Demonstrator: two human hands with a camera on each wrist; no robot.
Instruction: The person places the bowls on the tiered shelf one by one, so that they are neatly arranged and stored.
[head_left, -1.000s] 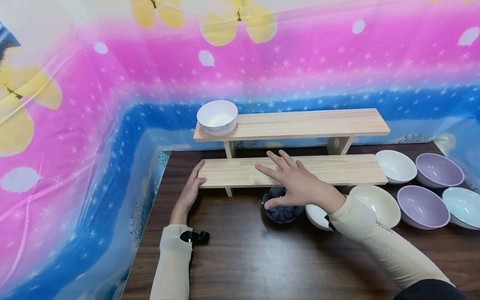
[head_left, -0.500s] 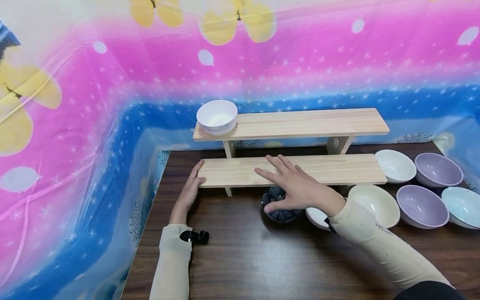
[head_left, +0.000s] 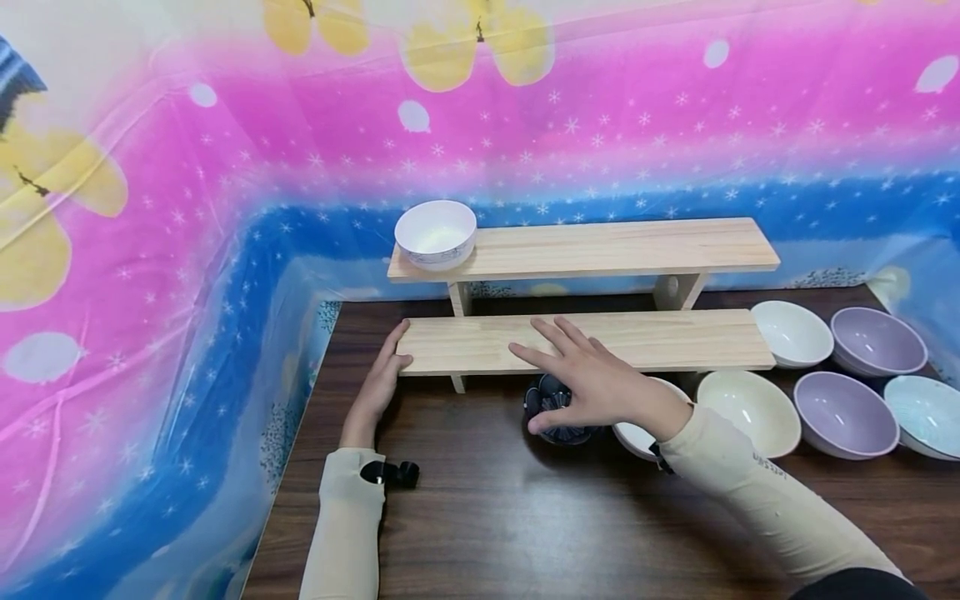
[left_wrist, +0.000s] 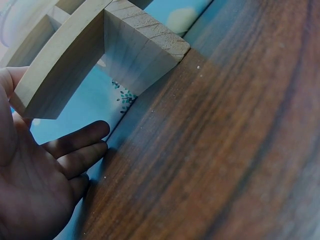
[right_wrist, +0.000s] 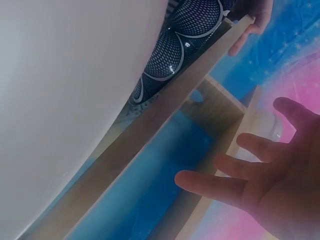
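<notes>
In the head view, my left hand (head_left: 381, 379) holds the left end of the lower shelf board (head_left: 457, 346) of a two-tier wooden rack. The left wrist view shows that hand (left_wrist: 40, 185) with the board end (left_wrist: 60, 55) between thumb and index finger, its other fingers extended below. My right hand (head_left: 600, 379) is spread over the middle of the same board and holds nothing; contact with the wood cannot be made out. Beneath it, partly hidden, a black patterned bowl (head_left: 542, 398) stands before the rack. A white bowl (head_left: 636, 438) is mostly covered by the right wrist.
A white bowl (head_left: 437, 237) sits at the left end of the upper board (head_left: 615, 248). Several bowls crowd the right side of the table (head_left: 465, 517), among them a cream bowl (head_left: 750, 408), a purple bowl (head_left: 846, 412) and a pale blue bowl (head_left: 926, 412). A patterned cloth hangs behind.
My right hand's fingertips have lowered slightly toward me over the board. The left hand, rack and bowls stay where they were.
</notes>
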